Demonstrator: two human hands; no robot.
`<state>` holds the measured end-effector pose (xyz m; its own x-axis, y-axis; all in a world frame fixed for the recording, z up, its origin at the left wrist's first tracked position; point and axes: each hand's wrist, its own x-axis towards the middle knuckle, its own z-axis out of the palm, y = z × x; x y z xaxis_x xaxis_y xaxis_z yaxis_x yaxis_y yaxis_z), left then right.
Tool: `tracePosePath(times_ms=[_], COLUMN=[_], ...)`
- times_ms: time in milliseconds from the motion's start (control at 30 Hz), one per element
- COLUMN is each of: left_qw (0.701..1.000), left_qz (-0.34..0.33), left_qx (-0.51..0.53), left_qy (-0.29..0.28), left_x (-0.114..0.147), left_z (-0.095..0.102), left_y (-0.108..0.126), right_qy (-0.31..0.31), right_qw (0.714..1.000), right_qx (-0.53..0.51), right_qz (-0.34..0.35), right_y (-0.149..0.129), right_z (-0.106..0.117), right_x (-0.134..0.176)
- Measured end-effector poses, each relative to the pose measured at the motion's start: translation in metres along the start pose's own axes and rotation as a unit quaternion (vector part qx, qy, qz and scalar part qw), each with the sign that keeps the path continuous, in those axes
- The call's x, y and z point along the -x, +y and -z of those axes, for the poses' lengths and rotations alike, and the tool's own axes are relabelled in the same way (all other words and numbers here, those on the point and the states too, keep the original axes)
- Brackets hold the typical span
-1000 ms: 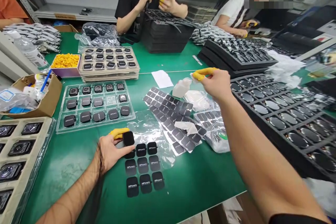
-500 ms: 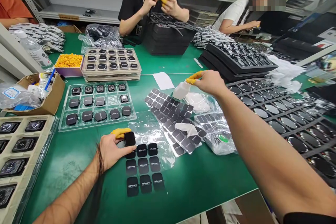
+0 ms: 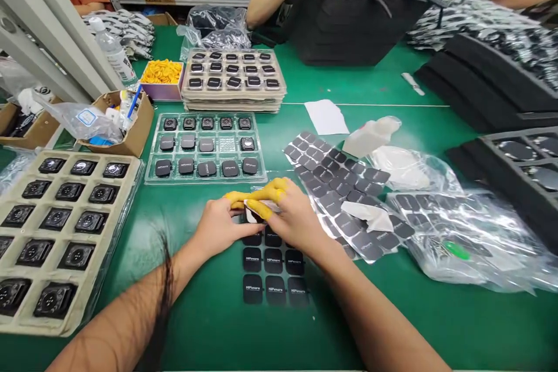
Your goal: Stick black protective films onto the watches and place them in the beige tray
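Observation:
My left hand [image 3: 220, 225], yellow finger cots on its fingertips, is closed around a dark square smartwatch body [image 3: 253, 216]. My right hand [image 3: 296, 218], also in yellow finger cots, presses a white wipe [image 3: 269, 206] against the watch's face; fingers hide most of both. Just below the hands lies a clear sheet of black square screen films [image 3: 274, 260] printed with white lettering. Beyond them is a clear plastic tray [image 3: 152, 176] of watch bodies, several topped with such films.
At left stands a beige tray [image 3: 135, 186] of watch bodies. Film sheets [image 3: 344, 183], a white wipe pile [image 3: 399, 167] and plastic bags [image 3: 462, 256] lie at right. Farther back are stacked trays [image 3: 235, 102], a box of yellow finger cots [image 3: 161, 72] and black foam trays [image 3: 349, 29].
My right hand has come back from the wipe pile to the watch in my left hand, bringing a white wipe. The view has shifted down and left.

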<state>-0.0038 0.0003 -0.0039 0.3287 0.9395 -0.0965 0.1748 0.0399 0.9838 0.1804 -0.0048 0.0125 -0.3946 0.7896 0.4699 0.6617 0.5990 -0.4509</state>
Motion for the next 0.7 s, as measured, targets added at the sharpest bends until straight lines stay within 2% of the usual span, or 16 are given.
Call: tracePosePath(times_ms=[133, 300, 400, 533, 700], left_qw=[1.0, 0.999, 1.0, 1.0, 0.994], left_qz=[0.006, 0.025, 0.024, 0.022, 0.003], left_qx=[-0.009, 0.03, -0.001, -0.011, -0.108], left_qy=[-0.004, 0.009, 0.001, 0.009, -0.007], left_x=[-0.001, 0.0, 0.0, 0.001, 0.002], left_z=[0.0, 0.001, 0.0, -0.001, 0.0], left_y=[0.0, 0.001, 0.002, 0.003, 0.003], right_qy=[-0.004, 0.052, 0.03, 0.048, 0.028], right_qw=[0.999, 0.998, 0.998, 0.998, 0.998], right_qx=[-0.021, -0.027, -0.058, -0.035, -0.039], right_qz=[0.026, -0.006, 0.002, -0.028, -0.027], right_y=[0.005, 0.001, 0.002, 0.004, 0.002], right_z=[0.001, 0.005, 0.003, 0.0, -0.002], right_x=[0.004, 0.008, 0.009, 0.009, 0.013])
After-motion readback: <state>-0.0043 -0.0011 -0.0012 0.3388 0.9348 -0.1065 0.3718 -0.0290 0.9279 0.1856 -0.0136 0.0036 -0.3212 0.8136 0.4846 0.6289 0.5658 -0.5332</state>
